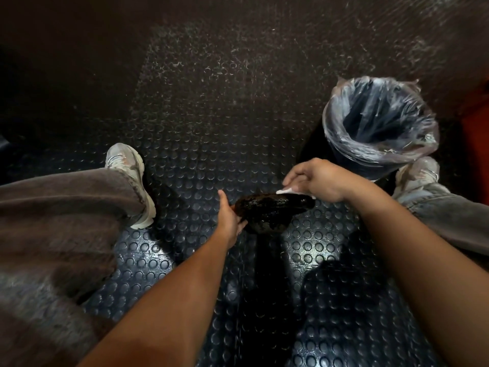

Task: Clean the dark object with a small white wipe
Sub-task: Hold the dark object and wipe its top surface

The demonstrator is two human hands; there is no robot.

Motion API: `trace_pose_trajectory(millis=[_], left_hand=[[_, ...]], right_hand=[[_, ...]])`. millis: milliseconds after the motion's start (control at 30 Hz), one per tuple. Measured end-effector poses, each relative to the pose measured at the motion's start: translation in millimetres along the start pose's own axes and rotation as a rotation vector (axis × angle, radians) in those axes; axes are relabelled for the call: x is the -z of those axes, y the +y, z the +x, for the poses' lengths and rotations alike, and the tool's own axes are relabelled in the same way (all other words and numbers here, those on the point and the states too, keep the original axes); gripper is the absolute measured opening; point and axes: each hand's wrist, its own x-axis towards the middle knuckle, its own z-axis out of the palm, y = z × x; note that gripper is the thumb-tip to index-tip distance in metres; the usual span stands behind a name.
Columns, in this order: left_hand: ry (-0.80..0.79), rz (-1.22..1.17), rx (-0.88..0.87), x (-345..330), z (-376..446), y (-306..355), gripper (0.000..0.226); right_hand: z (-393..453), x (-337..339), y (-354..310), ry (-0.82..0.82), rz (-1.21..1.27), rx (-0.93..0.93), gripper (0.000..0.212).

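Wiping the dark object over the studded floor, bin close by.

The left hand [229, 221] grips the near end of the dark object [272, 211], fingers curled under it, and holds it in the air between the knees above the floor [201, 123]. The right hand [317, 180] is closed around a small white wipe [287, 191] and presses it on the object's far upper edge; only a corner of the wipe shows. The object looks wet and glossy, so I judge it could slip from the one-ended left grip if the right hand bears down hard. The wipe is small and may soil through, smearing grime instead of lifting it. The lined bin [381, 123] stands just beyond the right hand, handy for discarding.
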Motion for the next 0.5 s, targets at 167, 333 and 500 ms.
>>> trace_pose_trajectory(millis=[167,333,500], left_hand=[[-0.007,0.023,-0.011,0,-3,0,0.097],[0.0,0.011,-0.01,1,0,-1,0.1],[-0.008,0.008,-0.008,1,2,-2,0.1]], right_hand=[[-3,-1,14,0.117,-0.097,-0.123,0.021],[29,-3,-15,-0.07,-0.172,-0.122,0.019],[3,-3,-12,-0.019,0.016,-0.003,0.013]])
